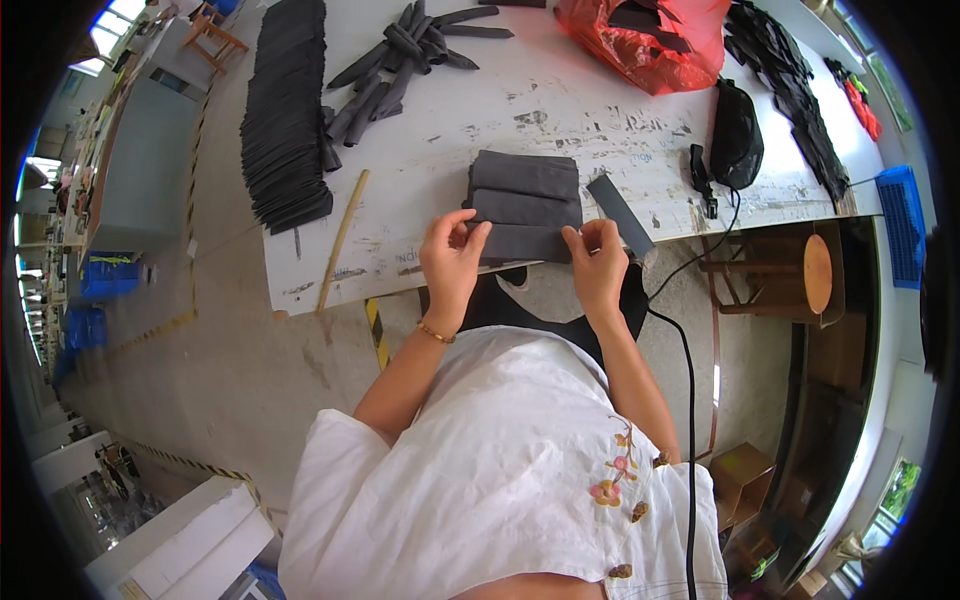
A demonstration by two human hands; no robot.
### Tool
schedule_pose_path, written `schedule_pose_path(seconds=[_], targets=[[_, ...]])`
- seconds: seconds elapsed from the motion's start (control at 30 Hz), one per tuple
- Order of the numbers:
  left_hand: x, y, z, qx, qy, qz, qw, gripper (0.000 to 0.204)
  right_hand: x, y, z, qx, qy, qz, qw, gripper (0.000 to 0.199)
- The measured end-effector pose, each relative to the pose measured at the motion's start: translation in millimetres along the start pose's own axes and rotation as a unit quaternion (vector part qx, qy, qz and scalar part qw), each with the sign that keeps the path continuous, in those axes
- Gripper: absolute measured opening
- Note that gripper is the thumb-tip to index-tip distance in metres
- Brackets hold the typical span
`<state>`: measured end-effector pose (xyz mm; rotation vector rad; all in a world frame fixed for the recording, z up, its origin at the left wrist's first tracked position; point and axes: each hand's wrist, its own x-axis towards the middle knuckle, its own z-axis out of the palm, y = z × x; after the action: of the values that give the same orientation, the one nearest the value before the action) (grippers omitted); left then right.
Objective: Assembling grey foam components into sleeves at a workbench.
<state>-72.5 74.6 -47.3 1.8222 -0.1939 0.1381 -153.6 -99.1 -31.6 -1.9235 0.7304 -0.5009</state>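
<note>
Near the front edge of the table lies a small stack of dark grey fabric pieces, overlapping in rows. Across its near side runs a dark fabric strip, with a hand at each end. My left hand pinches the strip's left end between thumb and fingers. At the right end, my right hand is closed on it in a similar pinch. Just right of the stack, a flat dark grey piece lies slanted toward the table edge; its material is unclear.
Left on the white table are a yellowish stick and a long row of black fabric pieces. Knotted dark strips, a red plastic bag and a black pouch sit farther back. A stool stands right.
</note>
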Motion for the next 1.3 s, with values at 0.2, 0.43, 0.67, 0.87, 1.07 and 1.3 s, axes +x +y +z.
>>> schedule_pose_path(seconds=[0.2,0.43,0.67,0.87,1.07,1.3], targets=[[84.6,-24.4,-29.1,0.094,0.119,0.126,0.98,0.009,18.6,36.8,-27.8,-0.124,0.088,-0.045,0.987,0.017],[234.0,-82.1,-76.4,0.394,0.061,0.153,0.904,0.02,53.1,72.5,-35.9,-0.446,0.002,-0.169,0.879,0.031],[256.1,-99.6,-74.7,0.437,-0.011,0.039,0.899,0.027,65.4,73.4,-26.2,-0.556,-0.066,-0.225,0.797,0.022],[232.4,-63.4,-77.7,0.072,-0.028,-0.099,0.992,0.026,77.6,48.7,-48.7,-0.28,0.099,-0.173,0.939,0.029],[180.3,-12.7,-39.5,-0.356,-0.088,-0.204,0.908,0.022,82.9,-2.4,-48.5,-0.008,0.048,-0.122,0.991,0.022],[153.2,7.4,5.3,-0.518,-0.107,-0.325,0.784,0.017,44.1,-54.5,-15.7,-0.083,-0.057,-0.349,0.932,0.03]])
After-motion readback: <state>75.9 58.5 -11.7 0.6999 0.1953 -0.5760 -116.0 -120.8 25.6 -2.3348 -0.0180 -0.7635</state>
